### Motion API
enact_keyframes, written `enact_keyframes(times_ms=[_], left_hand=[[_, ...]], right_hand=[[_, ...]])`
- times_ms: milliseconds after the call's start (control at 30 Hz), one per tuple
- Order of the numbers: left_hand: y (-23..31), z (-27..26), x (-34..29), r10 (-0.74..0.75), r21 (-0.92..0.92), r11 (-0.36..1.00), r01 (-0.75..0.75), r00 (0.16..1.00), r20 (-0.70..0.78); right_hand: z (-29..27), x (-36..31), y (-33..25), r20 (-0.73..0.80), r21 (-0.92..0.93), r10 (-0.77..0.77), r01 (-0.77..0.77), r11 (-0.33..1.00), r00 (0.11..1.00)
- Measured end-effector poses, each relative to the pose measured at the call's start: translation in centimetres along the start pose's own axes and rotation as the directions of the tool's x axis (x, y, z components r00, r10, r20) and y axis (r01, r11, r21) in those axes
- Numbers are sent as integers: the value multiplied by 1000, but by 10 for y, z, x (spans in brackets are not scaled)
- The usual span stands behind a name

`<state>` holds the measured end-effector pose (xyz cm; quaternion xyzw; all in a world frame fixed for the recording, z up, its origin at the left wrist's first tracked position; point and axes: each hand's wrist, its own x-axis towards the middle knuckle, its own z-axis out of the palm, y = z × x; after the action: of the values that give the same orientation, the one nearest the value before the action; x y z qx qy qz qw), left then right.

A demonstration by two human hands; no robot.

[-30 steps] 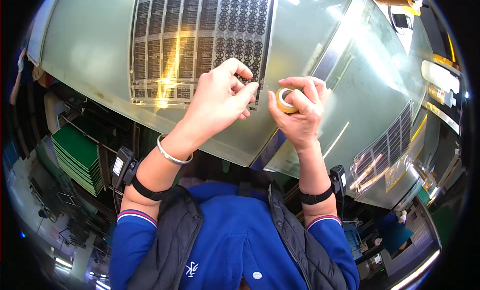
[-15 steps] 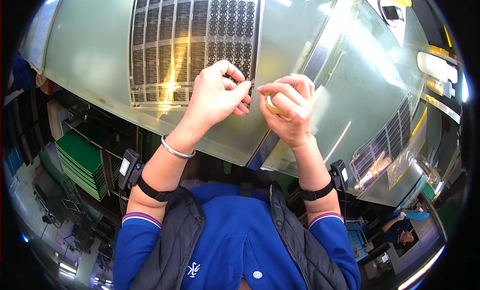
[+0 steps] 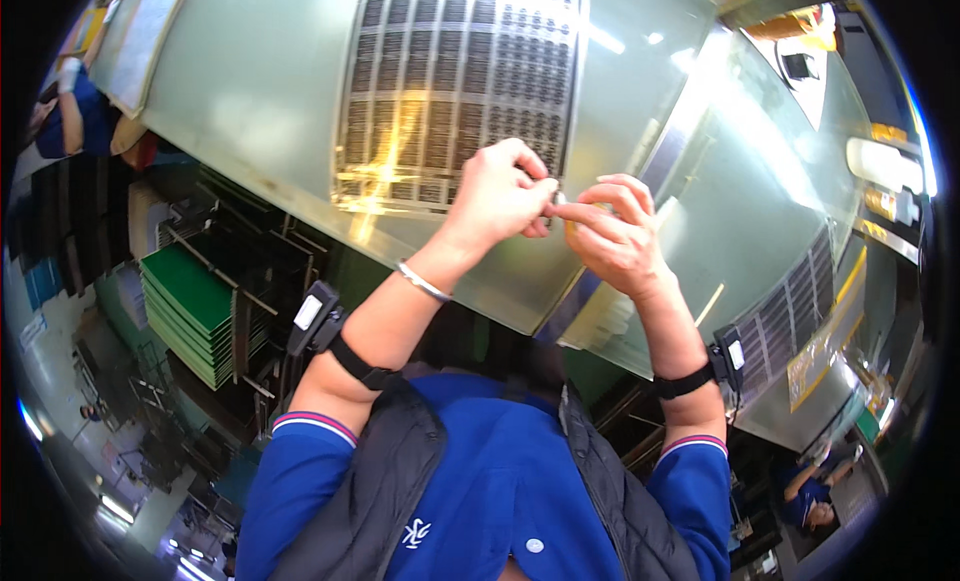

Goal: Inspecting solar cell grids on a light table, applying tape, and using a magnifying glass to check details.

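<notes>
A dark patterned film sheet lies on the pale glass-topped table. Over its near right corner, my left hand is closed in a pinch, thumb against fingers; whatever sits between the tips is too small to make out. Close beside it, my right hand is curled, its index finger and thumb nearly meeting the left fingertips. The yellowish tape roll seen in that palm a moment ago is now mostly hidden behind the fingers.
A metal strip divides the table from a second glass surface, where another patterned film lies at the right. Green boards are stacked on a rack at left below. White bottles stand far right. Other people work at left and lower right.
The view has shifted, so the table and film appear farther right. My hands have come together, their fingertips almost touching, and the tape roll has turned out of sight in my right hand.
</notes>
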<state>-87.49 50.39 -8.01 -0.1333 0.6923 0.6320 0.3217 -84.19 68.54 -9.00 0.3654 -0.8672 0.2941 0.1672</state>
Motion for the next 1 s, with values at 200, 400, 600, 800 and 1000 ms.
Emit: enact_keyframes(times_ms=[200,400,600,800,1000], left_hand=[[-2,0,-2,-4,-4,1000,4,1000,6],[7,-2,-6,40,-4,999,-40,999,-1],[-41,6,-38,819,494,464,-735,568,76],[-64,-39,-60,626,852,117,-511,704,336],[-91,-165,-80,630,948,313,-59,759,-161]], right_hand=[[19,-6,-18,-94,127,111,-99,987,989],[-23,-16,-16,-312,164,304,-264,950,900],[-25,-46,-23,-451,65,653,-707,704,609],[-12,-60,-37,-460,337,797,-754,564,391],[-52,-61,-3,-515,114,750,-834,540,415]])
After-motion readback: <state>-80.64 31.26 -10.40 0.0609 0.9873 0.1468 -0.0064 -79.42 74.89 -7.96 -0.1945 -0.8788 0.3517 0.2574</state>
